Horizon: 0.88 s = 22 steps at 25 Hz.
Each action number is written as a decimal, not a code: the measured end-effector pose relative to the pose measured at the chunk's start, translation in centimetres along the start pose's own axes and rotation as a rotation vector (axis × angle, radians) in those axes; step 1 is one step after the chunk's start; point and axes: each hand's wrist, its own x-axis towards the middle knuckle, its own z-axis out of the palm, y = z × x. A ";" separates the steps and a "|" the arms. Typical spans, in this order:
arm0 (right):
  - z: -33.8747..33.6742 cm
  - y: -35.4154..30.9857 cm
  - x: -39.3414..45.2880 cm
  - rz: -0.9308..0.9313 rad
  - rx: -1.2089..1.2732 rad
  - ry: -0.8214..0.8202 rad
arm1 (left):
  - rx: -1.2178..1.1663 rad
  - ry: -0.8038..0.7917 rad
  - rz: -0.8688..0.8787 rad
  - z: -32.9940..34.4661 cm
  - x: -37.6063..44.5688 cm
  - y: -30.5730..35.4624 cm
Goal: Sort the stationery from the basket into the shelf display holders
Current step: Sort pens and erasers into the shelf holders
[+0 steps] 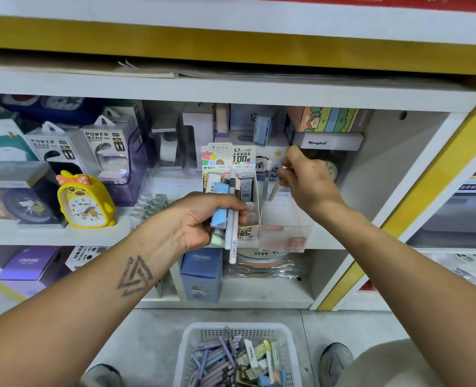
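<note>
Before the shelf, two hands: left hand grips two pens.

A big white shelf unit with yellow edges fills the view. Its boards hold boxes, power bank packs and a yellow duck clock. Purple and blue boxes sit on the lower board. The floor below is pale grey and smooth. The light is bright and even.
</note>
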 end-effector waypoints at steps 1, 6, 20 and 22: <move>0.2 -0.1 0.1 0.004 -0.008 -0.003 | -0.007 -0.013 -0.003 0.0 0.0 0.0; 0.9 -1.1 0.4 -0.009 -0.186 -0.030 | -0.039 -0.046 -0.006 0.6 0.0 0.2; -3.0 -3.2 0.3 0.433 0.878 0.106 | -0.095 -0.023 0.041 1.1 0.1 0.0; -4.0 -2.0 0.7 0.367 0.715 0.280 | -0.071 0.006 0.037 1.1 0.3 -0.1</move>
